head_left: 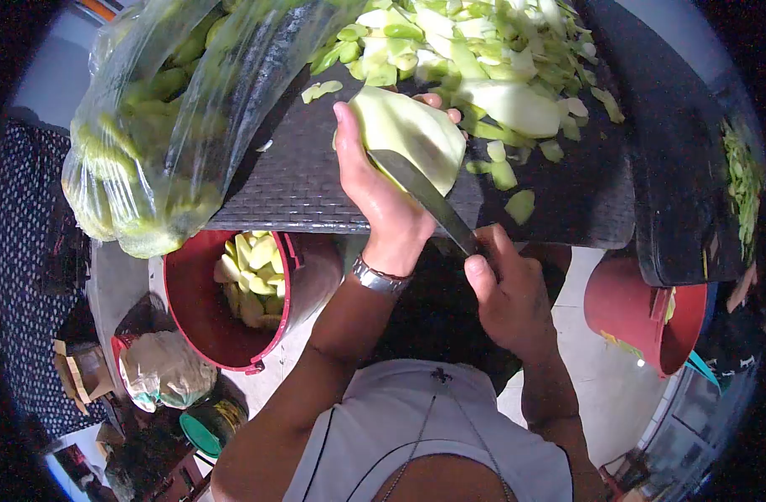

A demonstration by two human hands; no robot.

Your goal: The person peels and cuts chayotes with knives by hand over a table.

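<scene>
Cradling the pale green fruit (425, 138) above the front of the dark woven table (308, 205), the left hand (379, 197) is curled around it: thumb raised along the near side, fingertips visible at the far side. The right hand (508, 289) is closed around the handle of the knife (429, 197), thumb extended; the blade points up and left, its tip end against the fruit. The fruit is peeled on the visible face, smooth, with a shaded hollow. Peelings (475, 63) and another pale piece (521, 109) lie beyond it. A clear bag (140, 167) of green produce sits at left. Below, a red bucket (186, 314) contains cut pieces (253, 276).
</scene>
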